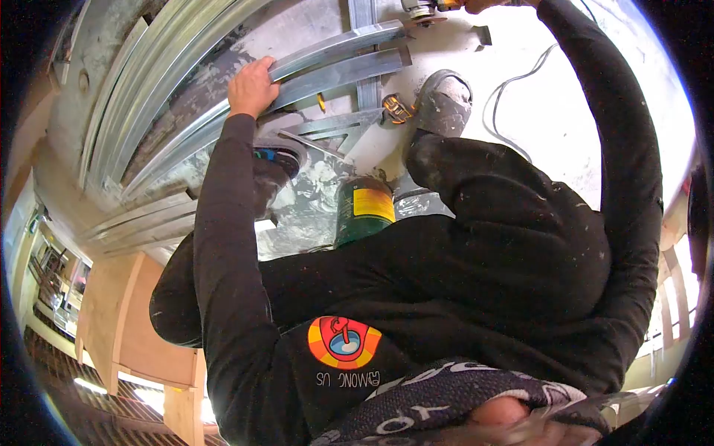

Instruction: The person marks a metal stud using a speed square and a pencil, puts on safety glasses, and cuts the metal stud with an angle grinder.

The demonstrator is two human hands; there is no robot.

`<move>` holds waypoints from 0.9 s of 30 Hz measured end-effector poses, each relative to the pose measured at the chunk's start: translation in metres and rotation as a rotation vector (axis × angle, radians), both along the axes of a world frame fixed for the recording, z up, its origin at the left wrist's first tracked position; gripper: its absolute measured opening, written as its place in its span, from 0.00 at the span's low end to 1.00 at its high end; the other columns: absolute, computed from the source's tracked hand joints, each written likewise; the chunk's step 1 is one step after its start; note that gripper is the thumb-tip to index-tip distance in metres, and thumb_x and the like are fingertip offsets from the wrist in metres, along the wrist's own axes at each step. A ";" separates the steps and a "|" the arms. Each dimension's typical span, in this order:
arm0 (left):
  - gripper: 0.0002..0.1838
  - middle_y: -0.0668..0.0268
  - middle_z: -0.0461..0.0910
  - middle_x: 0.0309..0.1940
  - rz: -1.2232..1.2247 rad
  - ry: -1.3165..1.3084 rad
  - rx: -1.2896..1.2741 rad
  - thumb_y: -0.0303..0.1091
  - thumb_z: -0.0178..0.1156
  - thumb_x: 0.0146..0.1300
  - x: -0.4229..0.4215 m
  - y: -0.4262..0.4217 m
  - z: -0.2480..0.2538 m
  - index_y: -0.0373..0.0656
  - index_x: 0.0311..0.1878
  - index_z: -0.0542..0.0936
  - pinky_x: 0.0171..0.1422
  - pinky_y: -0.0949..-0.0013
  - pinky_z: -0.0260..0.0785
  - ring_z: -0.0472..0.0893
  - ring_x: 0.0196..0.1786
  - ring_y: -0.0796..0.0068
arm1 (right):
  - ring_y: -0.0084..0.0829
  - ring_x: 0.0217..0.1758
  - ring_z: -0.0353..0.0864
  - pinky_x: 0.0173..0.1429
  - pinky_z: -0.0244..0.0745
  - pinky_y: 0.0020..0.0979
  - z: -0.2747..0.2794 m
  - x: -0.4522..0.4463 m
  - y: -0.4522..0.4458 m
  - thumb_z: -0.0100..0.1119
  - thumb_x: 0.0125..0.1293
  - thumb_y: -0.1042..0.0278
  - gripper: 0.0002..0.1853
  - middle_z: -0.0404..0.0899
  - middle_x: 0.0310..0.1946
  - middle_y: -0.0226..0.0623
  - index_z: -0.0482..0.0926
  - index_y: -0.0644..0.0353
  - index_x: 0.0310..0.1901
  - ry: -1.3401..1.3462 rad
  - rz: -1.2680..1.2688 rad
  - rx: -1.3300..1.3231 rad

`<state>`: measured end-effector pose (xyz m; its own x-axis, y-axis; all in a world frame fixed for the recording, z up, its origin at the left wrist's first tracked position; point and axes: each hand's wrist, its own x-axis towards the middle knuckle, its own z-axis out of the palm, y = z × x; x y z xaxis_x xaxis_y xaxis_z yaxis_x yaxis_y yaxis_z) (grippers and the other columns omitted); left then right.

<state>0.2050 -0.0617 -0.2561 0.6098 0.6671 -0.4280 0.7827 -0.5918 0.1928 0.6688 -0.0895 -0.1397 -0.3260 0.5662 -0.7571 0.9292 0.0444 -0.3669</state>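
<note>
My left hand point(253, 88) grips a metal stud point(335, 50) near its middle, fingers curled over it. A second metal stud point(338, 76) lies alongside, closer to my body. Both rest across another metal profile point(368, 95) on the floor. At the top edge, my right hand point(487, 4) is closed around an angle grinder point(421, 9) and partly cut off by the frame. The grinder's disc end is just beyond the studs' right ends, apart from them. A metal square point(331, 130), a yellow pencil point(321, 102) and an orange-black tape measure point(397, 109) lie near the studs.
Long metal profiles point(137, 89) are stacked at the left. A green bucket point(355, 215) with a yellow label stands between my legs. A grey cable point(497, 104) curves over the floor beside my shoe point(445, 104). A small metal offcut point(484, 36) lies near the grinder.
</note>
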 end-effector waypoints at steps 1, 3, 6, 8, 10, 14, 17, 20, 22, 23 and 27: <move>0.21 0.65 0.84 0.42 0.001 0.001 0.000 0.35 0.70 0.50 0.000 0.000 0.001 0.54 0.51 0.81 0.52 0.54 0.76 0.83 0.49 0.58 | 0.41 0.32 0.81 0.37 0.74 0.43 -0.001 0.001 0.000 0.72 0.46 0.64 0.28 0.84 0.30 0.40 0.77 0.50 0.53 0.001 0.001 0.000; 0.21 0.65 0.84 0.41 -0.008 -0.016 0.013 0.35 0.70 0.50 0.000 -0.001 0.003 0.55 0.51 0.81 0.52 0.55 0.76 0.83 0.50 0.58 | 0.41 0.31 0.81 0.36 0.74 0.43 -0.001 0.001 -0.002 0.72 0.46 0.64 0.27 0.83 0.29 0.40 0.77 0.51 0.51 0.038 -0.009 0.043; 0.21 0.65 0.84 0.41 0.003 0.016 -0.003 0.35 0.70 0.50 0.001 0.000 0.003 0.55 0.50 0.81 0.52 0.55 0.75 0.83 0.50 0.59 | 0.40 0.30 0.81 0.36 0.74 0.44 -0.001 0.003 -0.002 0.72 0.46 0.64 0.27 0.83 0.28 0.40 0.77 0.51 0.51 0.079 0.014 0.059; 0.21 0.65 0.84 0.41 0.002 -0.002 0.005 0.34 0.70 0.50 0.001 0.000 0.002 0.55 0.50 0.81 0.52 0.55 0.75 0.83 0.50 0.59 | 0.40 0.30 0.81 0.36 0.74 0.44 -0.004 0.002 -0.001 0.72 0.46 0.64 0.27 0.83 0.28 0.40 0.77 0.52 0.52 0.045 0.013 0.034; 0.21 0.65 0.84 0.41 0.002 -0.020 0.012 0.34 0.70 0.50 0.000 -0.001 0.002 0.54 0.50 0.81 0.52 0.55 0.76 0.83 0.49 0.59 | 0.40 0.30 0.81 0.36 0.74 0.44 -0.004 0.000 -0.002 0.72 0.46 0.64 0.27 0.83 0.28 0.40 0.77 0.52 0.52 0.013 0.011 0.010; 0.22 0.65 0.84 0.42 0.001 -0.025 -0.004 0.34 0.70 0.49 0.001 0.000 0.004 0.54 0.50 0.81 0.53 0.55 0.76 0.83 0.50 0.59 | 0.39 0.30 0.81 0.37 0.74 0.43 -0.003 -0.001 -0.003 0.72 0.47 0.64 0.28 0.83 0.29 0.39 0.77 0.52 0.53 0.056 -0.028 0.035; 0.22 0.64 0.84 0.42 0.000 -0.019 -0.009 0.34 0.70 0.49 0.001 0.001 0.003 0.53 0.50 0.81 0.53 0.55 0.76 0.83 0.50 0.59 | 0.38 0.31 0.81 0.37 0.74 0.42 -0.006 0.000 -0.003 0.72 0.47 0.64 0.27 0.83 0.30 0.38 0.77 0.52 0.53 0.060 -0.034 0.027; 0.22 0.64 0.84 0.42 0.001 -0.008 -0.007 0.35 0.70 0.49 0.001 0.001 0.001 0.53 0.51 0.81 0.52 0.55 0.76 0.83 0.49 0.58 | 0.36 0.32 0.81 0.38 0.74 0.41 -0.005 0.000 -0.002 0.72 0.47 0.65 0.27 0.84 0.31 0.38 0.77 0.52 0.53 0.072 -0.040 0.010; 0.22 0.64 0.84 0.42 0.005 0.003 -0.003 0.35 0.70 0.49 0.001 0.000 0.000 0.54 0.51 0.81 0.52 0.55 0.76 0.83 0.49 0.58 | 0.35 0.32 0.81 0.38 0.74 0.41 -0.004 0.000 -0.002 0.72 0.47 0.65 0.27 0.84 0.31 0.38 0.77 0.52 0.53 0.075 -0.043 0.001; 0.22 0.64 0.84 0.42 -0.001 -0.005 -0.002 0.36 0.71 0.50 0.000 0.001 0.000 0.54 0.51 0.81 0.52 0.55 0.76 0.83 0.49 0.58 | 0.35 0.32 0.81 0.38 0.74 0.40 -0.004 0.000 -0.002 0.72 0.48 0.65 0.27 0.84 0.31 0.39 0.77 0.52 0.53 0.100 -0.048 0.023; 0.22 0.64 0.84 0.41 0.000 -0.031 0.014 0.36 0.71 0.50 -0.001 0.000 -0.003 0.55 0.51 0.81 0.51 0.54 0.76 0.83 0.49 0.58 | 0.35 0.32 0.81 0.38 0.75 0.41 0.001 -0.005 0.002 0.73 0.48 0.65 0.27 0.85 0.31 0.39 0.78 0.52 0.52 0.119 -0.043 0.033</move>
